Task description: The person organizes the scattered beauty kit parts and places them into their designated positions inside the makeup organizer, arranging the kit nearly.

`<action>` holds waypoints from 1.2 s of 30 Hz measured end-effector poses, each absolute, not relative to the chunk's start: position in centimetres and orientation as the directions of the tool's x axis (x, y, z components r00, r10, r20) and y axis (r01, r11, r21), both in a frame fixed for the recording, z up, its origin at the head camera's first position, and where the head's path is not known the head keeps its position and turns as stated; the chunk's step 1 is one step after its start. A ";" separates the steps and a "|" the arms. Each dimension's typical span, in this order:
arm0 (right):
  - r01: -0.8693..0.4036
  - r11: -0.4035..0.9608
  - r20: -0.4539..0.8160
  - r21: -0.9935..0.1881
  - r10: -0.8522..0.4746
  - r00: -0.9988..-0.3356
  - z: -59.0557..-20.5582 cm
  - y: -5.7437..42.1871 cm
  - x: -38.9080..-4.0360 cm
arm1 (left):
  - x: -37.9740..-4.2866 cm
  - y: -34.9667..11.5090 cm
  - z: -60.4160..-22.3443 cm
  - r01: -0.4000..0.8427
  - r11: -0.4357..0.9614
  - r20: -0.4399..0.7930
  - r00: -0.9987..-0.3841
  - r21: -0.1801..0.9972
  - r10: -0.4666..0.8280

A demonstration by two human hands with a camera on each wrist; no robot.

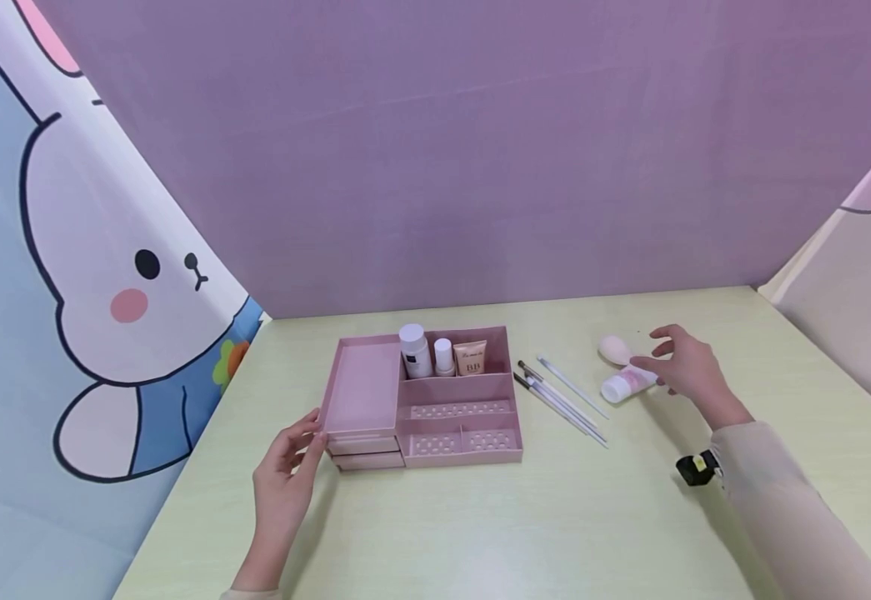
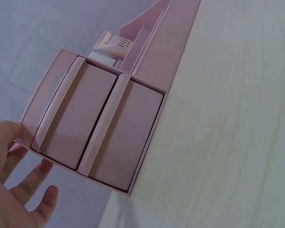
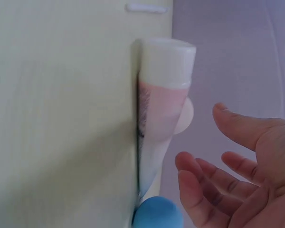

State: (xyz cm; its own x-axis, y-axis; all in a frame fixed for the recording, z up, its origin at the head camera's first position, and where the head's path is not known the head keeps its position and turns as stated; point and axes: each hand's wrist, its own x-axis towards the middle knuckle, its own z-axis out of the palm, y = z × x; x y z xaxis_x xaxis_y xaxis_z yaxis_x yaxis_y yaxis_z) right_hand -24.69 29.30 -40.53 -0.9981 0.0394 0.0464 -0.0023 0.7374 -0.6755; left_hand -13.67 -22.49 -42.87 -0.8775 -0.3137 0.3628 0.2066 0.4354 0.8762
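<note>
Room to pass runs along the near tabletop (image 1: 495,525); farther in, a pink organizer (image 1: 363,387) blocks the left, slim sticks (image 1: 561,406) lie midway, a tube (image 1: 628,383) right, purple backdrop (image 1: 518,167) beyond.

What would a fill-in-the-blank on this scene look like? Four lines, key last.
1. The person's ____ hand touches the organizer.
2. Its front shows ____ drawers.
3. The tan tube inside it bears the large letters ____.
4. In the right wrist view, the rounded object at the bottom is ____ in colour.
Key: left; two; BB; blue
</note>
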 end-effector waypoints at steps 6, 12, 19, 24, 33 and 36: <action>0.040 0.756 -0.024 -0.653 0.033 -0.999 -41.3 29.7 -24.7 | -13.7 -22.5 -42.9 0.193 0.445 0.353 -0.882 0.874 -0.312; 0.067 0.765 -0.098 -0.640 0.005 -0.995 -41.9 30.2 -24.9 | -13.7 -22.5 -42.9 0.186 0.446 0.347 -0.884 0.875 -0.312; 0.096 0.757 -0.194 -0.646 -0.041 -0.980 -41.9 30.7 -25.3 | -13.7 -22.5 -42.9 0.189 0.447 0.350 -0.883 0.874 -0.312; 0.129 0.731 -0.270 -0.670 -0.077 -0.960 -41.7 30.4 -25.2 | -13.8 -22.5 -42.9 0.192 0.452 0.355 -0.882 0.871 -0.310; 0.096 0.733 -0.272 -0.674 -0.125 -0.954 -41.9 30.0 -25.3 | -13.8 -22.4 -42.9 0.178 0.453 0.342 -0.887 0.874 -0.311; 0.062 0.755 -0.251 -0.653 -0.138 -0.958 -42.0 29.9 -25.3 | -13.8 -22.4 -42.9 0.174 0.454 0.338 -0.888 0.874 -0.311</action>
